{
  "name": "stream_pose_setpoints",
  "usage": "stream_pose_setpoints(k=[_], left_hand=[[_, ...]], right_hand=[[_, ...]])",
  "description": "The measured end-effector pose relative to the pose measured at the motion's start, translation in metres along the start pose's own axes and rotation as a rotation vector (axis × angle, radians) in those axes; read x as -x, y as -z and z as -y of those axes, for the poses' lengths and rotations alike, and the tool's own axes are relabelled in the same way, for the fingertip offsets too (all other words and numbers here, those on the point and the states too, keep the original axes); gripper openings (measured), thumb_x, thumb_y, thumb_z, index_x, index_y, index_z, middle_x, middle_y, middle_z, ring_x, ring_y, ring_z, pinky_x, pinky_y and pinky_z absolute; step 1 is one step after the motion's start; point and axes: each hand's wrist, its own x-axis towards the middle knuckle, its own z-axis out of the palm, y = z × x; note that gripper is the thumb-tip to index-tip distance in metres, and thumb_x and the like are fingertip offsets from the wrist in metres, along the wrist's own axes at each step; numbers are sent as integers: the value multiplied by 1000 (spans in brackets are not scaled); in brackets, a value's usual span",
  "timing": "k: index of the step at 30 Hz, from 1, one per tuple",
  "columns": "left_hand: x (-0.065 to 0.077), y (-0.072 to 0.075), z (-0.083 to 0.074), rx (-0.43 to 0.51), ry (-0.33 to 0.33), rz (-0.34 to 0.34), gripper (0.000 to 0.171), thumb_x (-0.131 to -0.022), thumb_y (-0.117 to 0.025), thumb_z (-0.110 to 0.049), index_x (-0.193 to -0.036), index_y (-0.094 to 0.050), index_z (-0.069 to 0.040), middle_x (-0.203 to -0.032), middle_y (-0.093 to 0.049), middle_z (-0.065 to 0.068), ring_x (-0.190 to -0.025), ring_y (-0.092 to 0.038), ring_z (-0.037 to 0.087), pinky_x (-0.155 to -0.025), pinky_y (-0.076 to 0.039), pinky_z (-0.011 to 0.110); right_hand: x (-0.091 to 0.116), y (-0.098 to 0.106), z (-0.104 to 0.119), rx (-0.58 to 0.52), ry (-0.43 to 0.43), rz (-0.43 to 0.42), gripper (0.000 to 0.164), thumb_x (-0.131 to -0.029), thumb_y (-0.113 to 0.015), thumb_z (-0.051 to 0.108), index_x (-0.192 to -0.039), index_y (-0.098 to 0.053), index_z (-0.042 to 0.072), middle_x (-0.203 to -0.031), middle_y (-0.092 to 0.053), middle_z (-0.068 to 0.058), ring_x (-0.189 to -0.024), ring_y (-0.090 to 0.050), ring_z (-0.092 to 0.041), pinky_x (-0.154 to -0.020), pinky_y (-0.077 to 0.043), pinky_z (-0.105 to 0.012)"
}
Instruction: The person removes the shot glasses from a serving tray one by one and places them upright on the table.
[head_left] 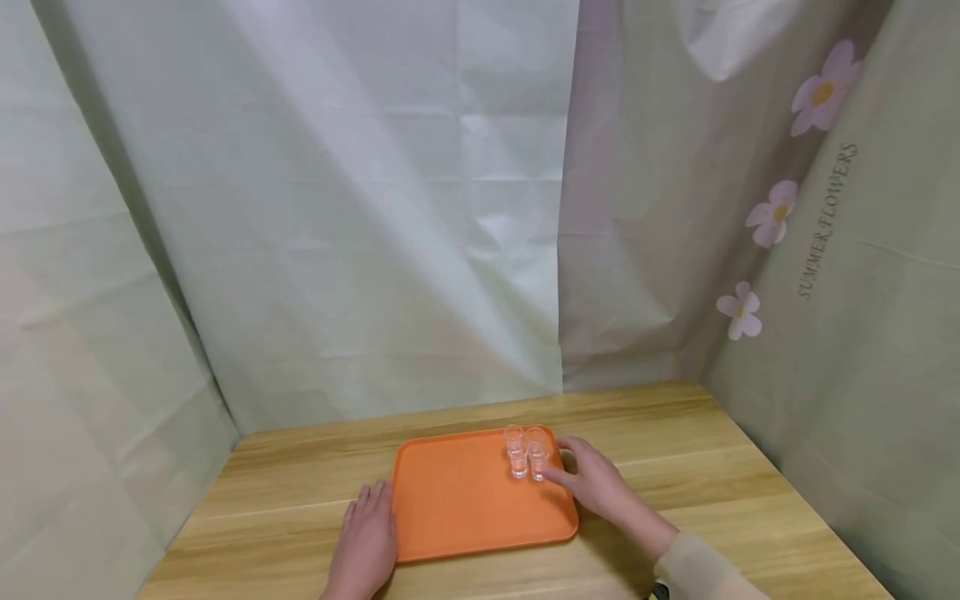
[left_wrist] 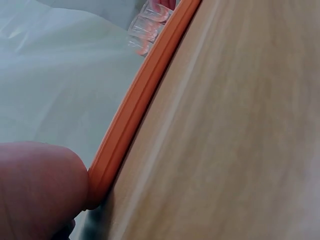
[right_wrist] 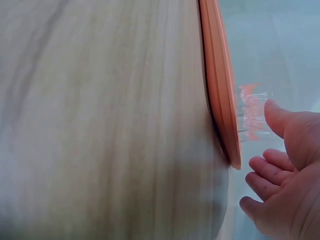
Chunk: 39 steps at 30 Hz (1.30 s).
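Note:
An orange tray (head_left: 465, 508) lies on the wooden table, its side rim facing the camera in the left wrist view. Several small clear shot glasses (head_left: 519, 463) stand grouped at its back right corner. My left hand (head_left: 365, 537) rests along the tray's left edge, fingers pointing away from me. In the left wrist view its thumb (left_wrist: 42, 185) lies right at the tray's corner. My right hand (head_left: 592, 479) is at the tray's right edge, thumb stretched toward the front right glass. Its fingers (right_wrist: 267, 172) are loosely bent and spread, with nothing gripped between them and the thumb.
The wooden tabletop (head_left: 675, 450) extends around the tray on every side. Pale cloth curtains (head_left: 360, 250) hang behind the table and along both sides; the right one (head_left: 862, 333) carries printed flowers and lettering.

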Motion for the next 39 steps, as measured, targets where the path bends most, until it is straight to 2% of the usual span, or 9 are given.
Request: stream_pose_setpoints(k=[11, 19, 26, 31, 39], left_hand=[[-2, -2, 1, 15, 9, 4, 47, -110, -53, -2, -153, -51, 17, -158, -51, 37, -152, -41, 59, -126, -30, 72], [-1, -3, 2, 26, -14, -34, 46, -109, -53, -1, -152, -53, 16, -157, -52, 37, -151, -43, 59, -126, -32, 71], [1, -5, 3, 55, -17, -40, 45, -110, -53, 0, -151, -53, 17, -155, -54, 37, -149, -44, 59, -125, -33, 71], [0, -6, 3, 64, -12, -38, 45, -109, -53, 0, -151, -53, 16, -155, -54, 37, -150, -44, 59, -125, -34, 71], [-1, -7, 4, 78, 5, -18, 46, -110, -53, -1, -153, -51, 17, -156, -53, 38, -151, -42, 58, -126, -33, 70]], right_hand=[[-3, -5, 2, -76, -37, -3, 51, -96, -90, 27, -136, -70, 2, -134, -73, -12, -131, -67, -39, -112, -55, -58], [-7, -9, 4, -66, -8, -29, 44, -94, -91, 26, -128, -73, 4, -126, -75, -8, -124, -69, -35, -110, -55, -58], [-9, -12, 5, -46, -35, -21, 41, -95, -90, 25, -127, -73, 5, -124, -75, -7, -122, -69, -32, -108, -56, -57], [-10, -12, 5, -31, -29, -22, 36, -95, -90, 25, -121, -74, 6, -117, -75, -5, -113, -70, -29, -101, -59, -54], [-11, -15, 6, -30, -23, -21, 31, -93, -92, 23, -114, -75, 7, -102, -71, -1, -95, -64, -20, -86, -57, -42]])
